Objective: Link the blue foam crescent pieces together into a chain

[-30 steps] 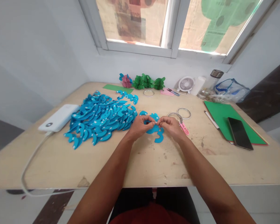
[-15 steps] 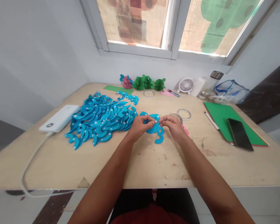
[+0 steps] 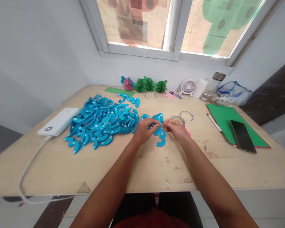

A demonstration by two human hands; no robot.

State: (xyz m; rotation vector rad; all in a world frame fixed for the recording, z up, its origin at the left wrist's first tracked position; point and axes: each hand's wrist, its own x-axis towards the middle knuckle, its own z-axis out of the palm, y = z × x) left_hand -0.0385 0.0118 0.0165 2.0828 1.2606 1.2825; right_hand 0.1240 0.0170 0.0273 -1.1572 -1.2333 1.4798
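Note:
My left hand (image 3: 144,130) has its thumb and index finger closed in a pinch on a blue paper cutout (image 3: 158,117), which is held just above the table. Close beside it, my right hand (image 3: 175,129) also pinches with its fingertips at the paper's edge; what is between those fingers is too small to make out. Below the hands lies a curved blue paper piece (image 3: 161,140). On the left spreads a big heap of blue paper cutouts (image 3: 104,118) with small white patches. Part of a pink tool (image 3: 188,131) shows behind my right hand.
Tape rolls (image 3: 186,116) lie beyond my right hand. A phone (image 3: 243,136) rests on green sheets (image 3: 230,120) at right, beside a pen (image 3: 214,122). A white power bank (image 3: 59,121) with a cable is at left. Green paper ornaments (image 3: 149,84) and a small fan (image 3: 188,87) stand behind.
The blue cutout between my hands has turned and now looks tilted, with its upper part raised. My fingertips have come slightly closer together. The whole view has shifted a little.

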